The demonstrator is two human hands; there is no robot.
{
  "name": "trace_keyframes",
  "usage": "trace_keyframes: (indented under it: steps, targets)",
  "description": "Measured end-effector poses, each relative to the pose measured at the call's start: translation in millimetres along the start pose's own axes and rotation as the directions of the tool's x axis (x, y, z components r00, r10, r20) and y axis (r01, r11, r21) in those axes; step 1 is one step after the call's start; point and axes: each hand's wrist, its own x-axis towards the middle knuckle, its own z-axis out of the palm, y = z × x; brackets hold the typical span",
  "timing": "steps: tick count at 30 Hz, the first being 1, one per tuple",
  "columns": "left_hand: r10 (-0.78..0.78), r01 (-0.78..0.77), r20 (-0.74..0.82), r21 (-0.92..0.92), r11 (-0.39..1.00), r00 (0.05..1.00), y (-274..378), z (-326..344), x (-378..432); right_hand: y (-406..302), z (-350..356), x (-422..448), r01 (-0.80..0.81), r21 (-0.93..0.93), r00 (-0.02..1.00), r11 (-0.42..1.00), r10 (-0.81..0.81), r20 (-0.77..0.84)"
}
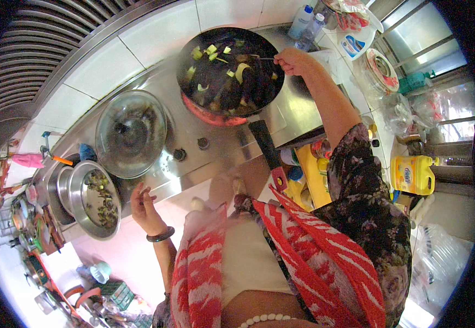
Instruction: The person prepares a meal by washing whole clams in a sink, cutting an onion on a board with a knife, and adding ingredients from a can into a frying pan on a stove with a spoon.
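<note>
My right hand (292, 61) grips the thin metal handle of a cooking utensil (265, 58), whose far end lies among the food in a dark wok (184, 92). Pale green chopped vegetable pieces (211, 50) and darker pieces are spread inside the wok. A glowing red burner (212, 117) shows under its near rim, and its black handle (264, 141) points towards me. My left hand (144, 205) hangs in front of the stove's edge, fingers loosely bent and apart, holding nothing I can see. Close to it, a domed glass lid (131, 133) rests on the steel stovetop (225, 151).
To the left, a steel basin (115, 219) with chopped, dark-edged pieces sits by the sink (51, 197). Bottles (301, 22) stand behind the wok on the right. A yellow jug (412, 175) is on the right-hand counter. The range hood (69, 37) spans the upper left.
</note>
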Motion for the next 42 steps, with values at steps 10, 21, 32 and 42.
trace_keyframes:
  steps: [10,21,32,42]
  targets:
    - [-0.028,0.028,-0.018,0.001,1.000,0.999,5,3,-1,-5,4,-12,0.059,0.003,0.998,0.998,-0.059,-0.006]
    - [-0.017,0.017,-0.008,0.001,1.000,1.000,8,2,-3,-6,4,-31,-0.034,0.137,0.999,0.990,0.033,0.008]
    - [-0.024,0.023,-0.008,-0.042,0.999,1.000,-1,2,-4,16,40,-78,0.495,-0.809,0.335,0.317,-0.929,-0.160]
    - [0.012,-0.012,0.014,-0.029,0.999,1.000,4,8,-9,-5,80,-74,0.622,-0.651,0.397,0.435,-0.892,-0.216]
